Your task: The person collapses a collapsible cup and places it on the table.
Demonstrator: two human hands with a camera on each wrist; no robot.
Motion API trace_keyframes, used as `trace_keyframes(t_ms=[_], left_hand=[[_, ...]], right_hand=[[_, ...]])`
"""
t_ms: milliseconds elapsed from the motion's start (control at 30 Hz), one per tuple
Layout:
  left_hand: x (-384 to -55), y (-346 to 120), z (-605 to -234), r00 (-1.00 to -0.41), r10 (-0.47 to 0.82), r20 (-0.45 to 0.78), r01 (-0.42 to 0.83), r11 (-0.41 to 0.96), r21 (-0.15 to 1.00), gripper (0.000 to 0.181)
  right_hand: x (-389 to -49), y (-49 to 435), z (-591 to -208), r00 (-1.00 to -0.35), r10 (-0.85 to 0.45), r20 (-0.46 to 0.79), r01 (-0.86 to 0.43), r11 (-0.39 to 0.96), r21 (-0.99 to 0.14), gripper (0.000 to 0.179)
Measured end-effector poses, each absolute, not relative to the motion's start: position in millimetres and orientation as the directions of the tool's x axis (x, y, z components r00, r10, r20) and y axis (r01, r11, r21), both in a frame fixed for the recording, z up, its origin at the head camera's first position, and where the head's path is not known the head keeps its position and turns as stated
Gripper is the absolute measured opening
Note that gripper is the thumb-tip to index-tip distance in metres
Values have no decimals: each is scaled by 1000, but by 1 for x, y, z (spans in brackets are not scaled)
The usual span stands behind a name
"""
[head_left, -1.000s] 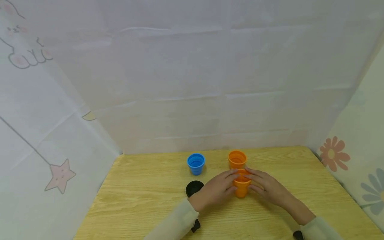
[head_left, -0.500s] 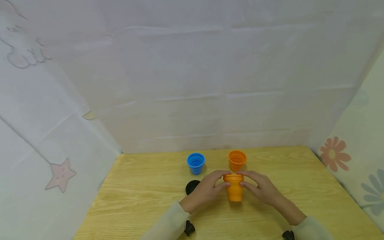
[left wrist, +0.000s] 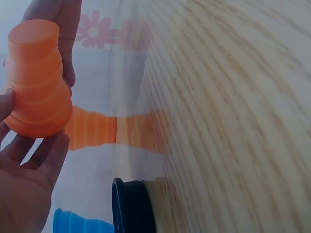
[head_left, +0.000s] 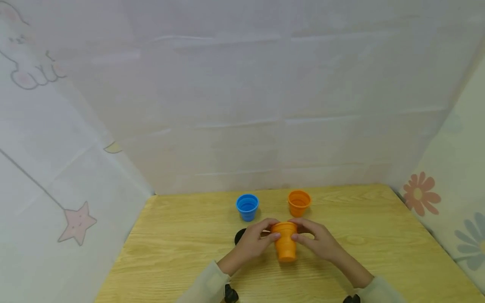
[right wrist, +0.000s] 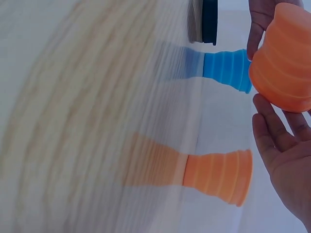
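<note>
An orange collapsible cup (head_left: 286,243) with ribbed sides is tilted, its base towards me, raised off the table in the left wrist view. My left hand (head_left: 251,242) holds its left side near the rim, thumb in front and fingers behind. On the other side my right hand (head_left: 318,240) grips the rim area the same way. Both wrist views show fingers around the cup's wide end; its inside is hidden. A second orange cup (head_left: 299,203) stands upright behind the hands. To its left stands a blue cup (head_left: 247,206), also upright.
A black round shallow object (left wrist: 133,206) lies on the wooden table (head_left: 170,244), partly hidden behind my left hand in the head view. Pale cloth walls (head_left: 242,105) with printed figures enclose the table at the back and sides.
Both hands have moved left and nearer to me with the orange cup. The cup has tipped from opening up to base towards me. The other cups stayed in place.
</note>
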State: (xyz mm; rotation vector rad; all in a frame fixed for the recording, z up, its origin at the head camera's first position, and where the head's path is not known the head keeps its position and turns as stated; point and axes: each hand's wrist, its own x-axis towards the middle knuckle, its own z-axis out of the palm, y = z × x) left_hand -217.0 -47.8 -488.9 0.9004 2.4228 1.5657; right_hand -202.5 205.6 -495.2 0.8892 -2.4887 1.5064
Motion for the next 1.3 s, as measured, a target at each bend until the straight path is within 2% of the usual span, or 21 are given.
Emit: trace_keyframes(t_ms=[167,333,800,1000,1167,1300], left_hand=[[-214,-51,-484,-816,542,203,418,311,853,28],[-211,-52,-484,-813,546,201,426,323,845,27],[-207,-59,-486,-775,575,262,519,341,784,30],[-208,-65,-490,-752,614,240,482,263,836,31],[-208,-64,-489,-736,621,269,494,222,841,31],[-208,-63,-488,-730,601,325,548,231,804,29]], right_hand=[[-202,201,-492,-857,-420,300,-459,353,-816,24],[-199,199,-490,-857,-433,278,-447,358,-820,19],[-200,193,-492,-835,-440,331,-515,413,-751,14],[-200,190,-493,-792,-457,404,-596,439,-672,12],[-200,189,-493,-808,-420,413,-584,483,-653,11],[-200,188,-493,-827,-401,393,-555,476,-682,13]])
